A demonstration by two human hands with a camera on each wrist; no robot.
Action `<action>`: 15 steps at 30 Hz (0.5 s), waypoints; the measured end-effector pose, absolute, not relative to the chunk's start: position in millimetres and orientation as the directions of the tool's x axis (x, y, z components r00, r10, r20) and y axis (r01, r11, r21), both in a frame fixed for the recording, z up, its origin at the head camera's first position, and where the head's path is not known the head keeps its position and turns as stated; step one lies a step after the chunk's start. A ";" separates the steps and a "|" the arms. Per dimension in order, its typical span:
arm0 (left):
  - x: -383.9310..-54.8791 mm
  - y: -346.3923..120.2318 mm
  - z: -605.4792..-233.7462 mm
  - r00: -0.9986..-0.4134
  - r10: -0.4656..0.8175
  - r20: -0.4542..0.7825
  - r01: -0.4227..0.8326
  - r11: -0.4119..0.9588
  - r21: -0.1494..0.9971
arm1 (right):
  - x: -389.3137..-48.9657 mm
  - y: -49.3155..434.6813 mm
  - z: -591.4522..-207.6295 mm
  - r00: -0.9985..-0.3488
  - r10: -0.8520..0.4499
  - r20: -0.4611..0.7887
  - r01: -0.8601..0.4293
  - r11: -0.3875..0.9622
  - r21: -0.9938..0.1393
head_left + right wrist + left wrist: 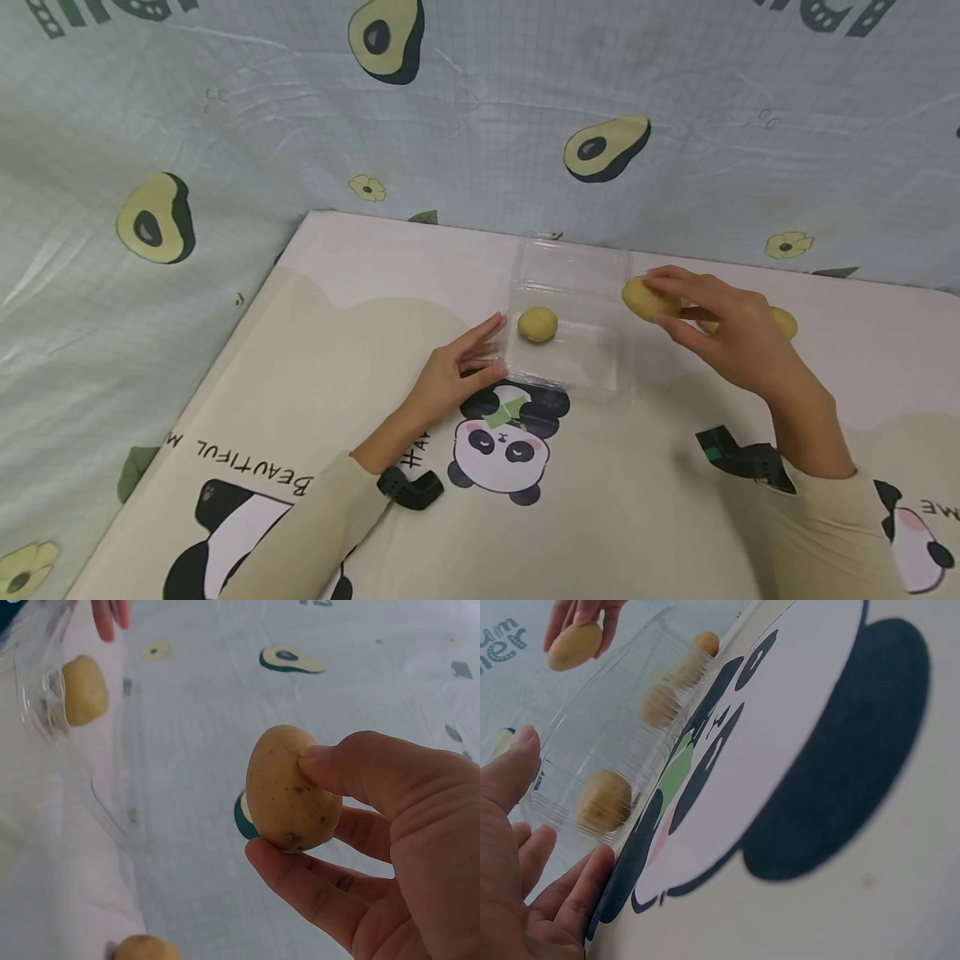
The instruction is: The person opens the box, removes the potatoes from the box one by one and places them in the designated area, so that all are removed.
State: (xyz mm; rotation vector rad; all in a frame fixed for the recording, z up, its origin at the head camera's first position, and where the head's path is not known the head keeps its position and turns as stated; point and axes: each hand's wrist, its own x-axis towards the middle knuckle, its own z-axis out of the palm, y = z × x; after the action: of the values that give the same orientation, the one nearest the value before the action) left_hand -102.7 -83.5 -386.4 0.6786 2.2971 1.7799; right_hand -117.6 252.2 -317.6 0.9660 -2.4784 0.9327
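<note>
My right hand [738,333] pinches a potato [289,787] between thumb and fingers, raised beside the right edge of a clear plastic box [588,354]. The held potato is yellow with small dark specks. A second potato [537,324] lies in the left part of the box, whose lid [573,265] is folded open toward the wall. At the box's left side is my left hand [453,371], fingers extended, with fingertips right at the wall. More potatoes [783,322] lie on the table to the right, partly hidden behind my right hand.
A pale table cover [390,333] with printed pandas lies under everything. Behind and to the left hangs a cloth [480,125] printed with avocados, meeting the table's far edge. Black camera mounts [742,458] sit on both wrists.
</note>
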 end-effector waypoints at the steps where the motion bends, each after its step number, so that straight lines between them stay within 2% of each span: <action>1: -102.5 -83.9 -386.8 -0.885 0.441 0.150 0.255 0.190 0.948 | -116.9 254.5 -317.4 -0.723 -0.472 0.505 -0.688 0.562 -0.459; 15: -102.6 -83.1 -387.5 -0.887 0.438 0.150 0.260 0.201 0.945 | -107.1 291.8 -314.8 -0.739 -0.367 0.565 -0.647 0.622 -0.442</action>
State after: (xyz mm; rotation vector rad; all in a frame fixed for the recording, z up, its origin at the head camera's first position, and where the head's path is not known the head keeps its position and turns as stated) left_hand -102.6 -83.1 -387.5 0.6777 2.3132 1.7703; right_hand -107.1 291.8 -314.8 0.8039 -2.4242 0.8988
